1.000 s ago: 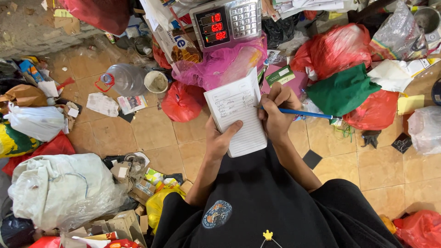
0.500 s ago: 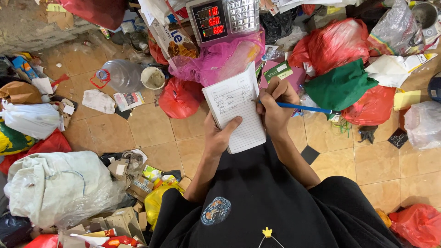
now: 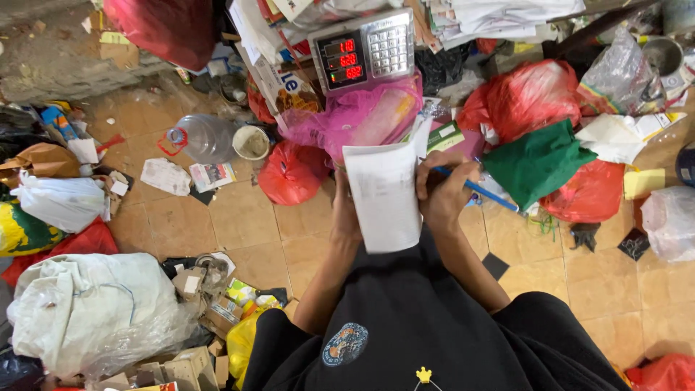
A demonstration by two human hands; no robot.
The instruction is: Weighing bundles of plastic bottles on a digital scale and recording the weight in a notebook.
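White paper front and centre: a small notepad [image 3: 384,195] is held up over the person's lap, tilted slightly, its top page curling back at the upper edge. The left hand [image 3: 346,210] grips it from behind along the left edge, mostly hidden by the pad, fingers closed around it. The right hand [image 3: 445,192] is curled tight around a blue pen [image 3: 478,190], whose barrel sticks out to the right while the tip end meets the pad's right edge. Faint writing shows on the page, too blurred to make out.

Just beyond the pad sits a pink mesh bag [image 3: 358,116], and right above it a grey digital scale [image 3: 365,49] with red glowing digits and a keypad. To the right, a green cloth [image 3: 539,163] lies draped over red plastic bags [image 3: 590,192]. Left of the pad, another red bag [image 3: 289,174] rests on the tan tiled floor [image 3: 239,217], near a clear plastic jug [image 3: 203,137] and a small round tub [image 3: 251,142]. Further left, a white sack [image 3: 61,203], and lower down a big pale bundle [image 3: 83,308] beside scraps of cardboard [image 3: 206,289].
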